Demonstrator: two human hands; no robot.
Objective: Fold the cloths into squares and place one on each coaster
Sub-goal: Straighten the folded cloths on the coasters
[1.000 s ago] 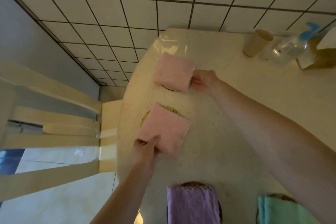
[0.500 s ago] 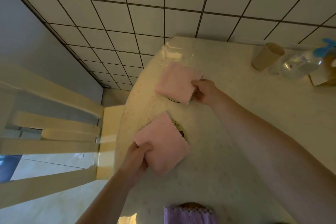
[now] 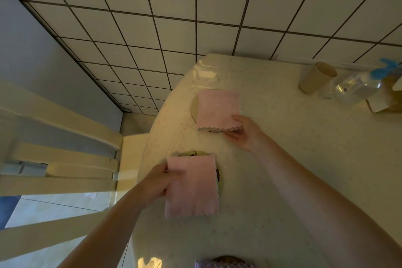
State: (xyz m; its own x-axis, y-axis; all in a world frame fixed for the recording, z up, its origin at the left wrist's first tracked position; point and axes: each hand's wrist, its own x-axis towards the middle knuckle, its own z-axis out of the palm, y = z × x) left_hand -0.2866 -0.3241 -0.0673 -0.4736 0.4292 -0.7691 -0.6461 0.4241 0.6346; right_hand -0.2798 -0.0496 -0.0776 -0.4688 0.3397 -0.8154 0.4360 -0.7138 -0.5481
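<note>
Two folded pink cloths lie on the cream table. The far pink cloth (image 3: 218,111) covers most of a round coaster (image 3: 194,106), whose left rim shows. My right hand (image 3: 244,134) pinches that cloth's near right corner. The near pink cloth (image 3: 193,187) lies over a second coaster (image 3: 191,154), of which the far rim and right edge peek out. My left hand (image 3: 162,183) grips the near cloth's left edge, thumb on top. At the bottom edge a purple cloth (image 3: 224,265) sits on a dark coaster.
A beige cup (image 3: 316,77), a clear spray bottle with a blue trigger (image 3: 356,87) and a box (image 3: 389,98) stand at the table's far right. A cream wooden chair (image 3: 65,159) is at the left beside the table edge. A tiled wall runs behind.
Both pink cloths have been turned square to the table over their coasters. My left hand shifted to the near cloth's left edge; my right hand now holds the far cloth's near corner.
</note>
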